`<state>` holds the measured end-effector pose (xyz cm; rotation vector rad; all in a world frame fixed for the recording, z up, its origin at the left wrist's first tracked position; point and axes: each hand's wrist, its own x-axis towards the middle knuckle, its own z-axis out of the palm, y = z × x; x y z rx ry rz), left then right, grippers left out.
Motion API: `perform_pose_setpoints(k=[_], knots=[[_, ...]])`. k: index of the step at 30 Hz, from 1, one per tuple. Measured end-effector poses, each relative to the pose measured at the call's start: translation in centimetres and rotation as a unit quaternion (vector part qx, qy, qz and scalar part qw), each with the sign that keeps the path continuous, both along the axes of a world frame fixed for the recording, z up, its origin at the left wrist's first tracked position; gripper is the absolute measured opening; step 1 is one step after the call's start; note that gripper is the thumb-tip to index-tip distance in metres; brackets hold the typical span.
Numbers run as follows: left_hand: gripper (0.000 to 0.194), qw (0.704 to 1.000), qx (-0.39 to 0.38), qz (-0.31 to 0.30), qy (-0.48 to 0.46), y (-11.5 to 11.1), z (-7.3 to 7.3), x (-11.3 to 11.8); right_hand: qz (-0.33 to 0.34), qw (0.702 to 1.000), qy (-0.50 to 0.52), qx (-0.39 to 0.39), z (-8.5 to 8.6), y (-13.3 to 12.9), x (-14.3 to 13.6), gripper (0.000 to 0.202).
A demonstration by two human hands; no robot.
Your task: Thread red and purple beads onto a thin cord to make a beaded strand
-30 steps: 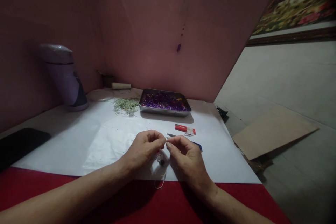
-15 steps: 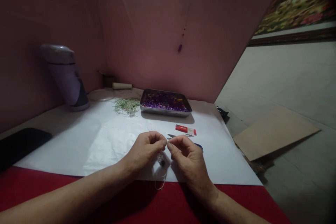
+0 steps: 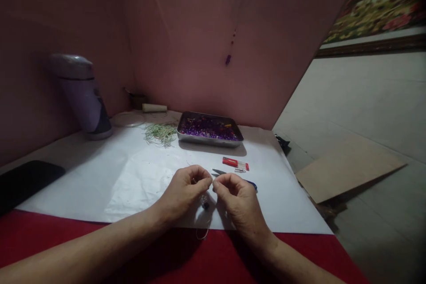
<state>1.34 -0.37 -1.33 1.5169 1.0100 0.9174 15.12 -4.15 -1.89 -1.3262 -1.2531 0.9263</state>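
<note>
My left hand [image 3: 186,186] is closed in a pinch, and my right hand [image 3: 241,199] pinches just opposite it. Their fingertips almost meet on a fine pale thread that is barely visible between them. Under the left fingers hangs a small piece of clear beadwork [image 3: 203,199] with a dark end. A loop of white thread [image 3: 202,236] droops below it over the red cloth. Behind the right hand lies a pair of scissors with a blue handle [image 3: 252,183], partly covered by that hand. Close by sits a red-and-clear packet [image 3: 230,162] with a small metal piece.
A metal tray [image 3: 209,141] of purple beads stands at the back, beside a tangle of greenish threads [image 3: 160,134]. A purple tumbler [image 3: 81,102] and a black phone-like object [image 3: 29,182] are at left. White paper [image 3: 282,204] covers the table. A beaded strand [image 3: 228,59] hangs behind.
Both hands keep their pinch with only slight shifts of the fingers. The right hand sits a touch differently, so more of the scissors shows. The thread loop has swung slightly.
</note>
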Motion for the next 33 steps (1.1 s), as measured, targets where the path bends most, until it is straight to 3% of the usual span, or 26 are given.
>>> perform_pose_setpoints(k=[6, 10, 24, 33], knots=[[0.012, 0.975, 0.18, 0.035, 0.13, -0.16, 0.0, -0.25, -0.004, 0.999, 0.021, -0.026, 0.28, 0.05, 0.01, 0.015], [0.013, 0.957, 0.246, 0.028, 0.154, -0.3, -0.04, -0.38, 0.003, 0.999, 0.037, -0.031, 0.13, 0.03, 0.04, 0.016], [0.011, 0.954, 0.269, 0.011, 0.13, 0.07, -0.32, -0.47, 0.029, 0.993, 0.113, -0.021, 0.63, -0.17, -0.33, 0.024], [0.01, 0.964, 0.236, 0.025, 0.121, 0.06, -0.44, -0.6, 0.043, 0.992, 0.119, -0.015, 0.56, -0.18, -0.18, 0.023]])
